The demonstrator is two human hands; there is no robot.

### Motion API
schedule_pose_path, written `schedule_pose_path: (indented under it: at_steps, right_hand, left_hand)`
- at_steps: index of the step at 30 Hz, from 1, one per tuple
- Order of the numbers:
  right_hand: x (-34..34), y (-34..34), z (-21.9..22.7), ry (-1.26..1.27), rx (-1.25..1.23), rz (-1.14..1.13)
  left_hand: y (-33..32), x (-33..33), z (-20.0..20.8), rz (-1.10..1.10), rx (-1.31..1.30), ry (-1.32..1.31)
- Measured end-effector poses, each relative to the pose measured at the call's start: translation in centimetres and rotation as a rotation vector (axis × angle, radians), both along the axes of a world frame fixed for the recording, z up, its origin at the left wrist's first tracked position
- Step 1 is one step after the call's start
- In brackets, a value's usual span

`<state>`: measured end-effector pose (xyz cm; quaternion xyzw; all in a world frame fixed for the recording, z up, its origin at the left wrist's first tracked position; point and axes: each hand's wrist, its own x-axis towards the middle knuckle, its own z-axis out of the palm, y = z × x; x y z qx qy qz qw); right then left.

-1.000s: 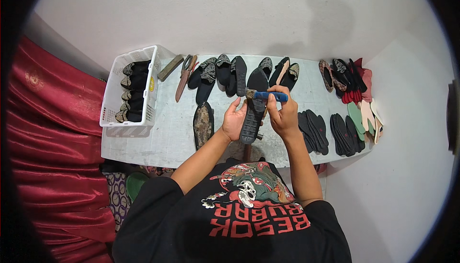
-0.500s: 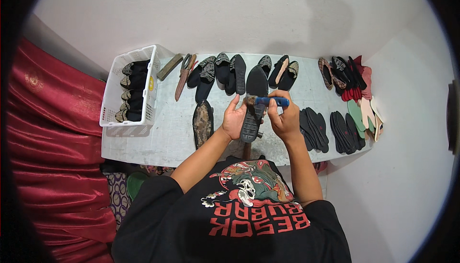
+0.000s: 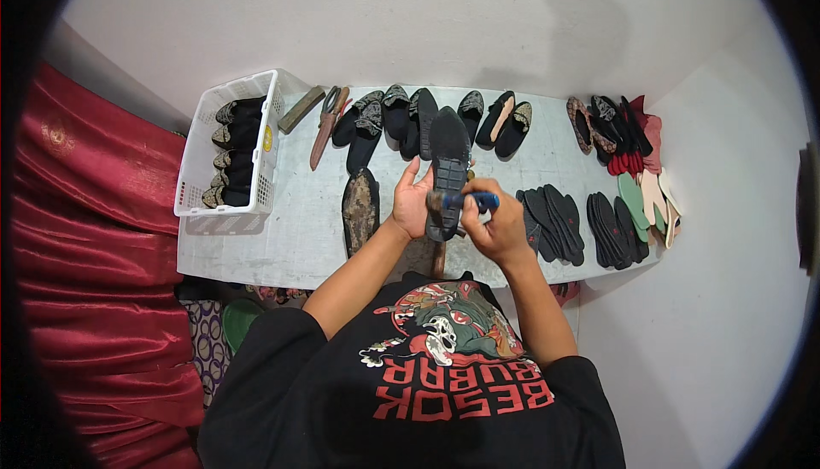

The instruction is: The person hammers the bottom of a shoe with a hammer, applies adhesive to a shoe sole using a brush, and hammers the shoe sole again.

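Note:
My left hand [image 3: 412, 202] is closed around a black shoe [image 3: 450, 149], its ridged sole turned up toward me. In my right hand [image 3: 497, 228] is a brush with a blue handle [image 3: 483, 202]; its bristles touch the heel end of the sole. Below the shoe, on the table, part of a wooden handle [image 3: 439, 257] shows; the rest of that tool is hidden. Left of my left hand lies a long dark piece with a mottled brown face [image 3: 361, 211]. Beyond the held shoe, several black patterned shoes [image 3: 366, 131] stand in a row.
A white basket [image 3: 272, 161] with several shoes stands at the table's left end. Near it lie a whetstone-like block [image 3: 301, 110] and scissors in a brown sheath [image 3: 325, 140]. Stacks of black soles [image 3: 559, 223] and green and cream pieces [image 3: 632, 204] lie right. A wall rises behind.
The brush has moved down the sole from its middle to the heel end. The shoe has shifted slightly up and now stands more upright in my left hand.

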<state>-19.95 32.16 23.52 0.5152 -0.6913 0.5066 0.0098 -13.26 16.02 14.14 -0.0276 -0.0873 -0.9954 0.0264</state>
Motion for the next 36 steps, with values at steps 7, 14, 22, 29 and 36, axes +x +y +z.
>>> schedule_pose_path:
  at_steps: [7,14,22,29,36]
  right_hand:
    - [0.1,-0.5,0.2,-0.034,-0.002,-0.044]
    - [1.4,0.3,0.1,-0.037,-0.006,0.024]
    - [0.7,-0.2,-0.5,-0.05,-0.054,-0.029]
    - [1.4,0.5,-1.0,-0.051,-0.032,0.026]
    - [-2.1,-0.2,-0.3,-0.049,-0.086,-0.187]
  left_hand:
    - [0.1,-0.1,-0.5,-0.005,-0.014,-0.012]
    - [-0.7,0.0,-0.4,0.03,-0.028,0.084]
    - [-0.2,-0.2,0.3,0.082,-0.083,-0.052]
    - [-1.3,-0.3,-1.4,0.06,-0.033,0.075]
    - [-0.1,-0.1,-0.1,0.041,-0.028,0.047]
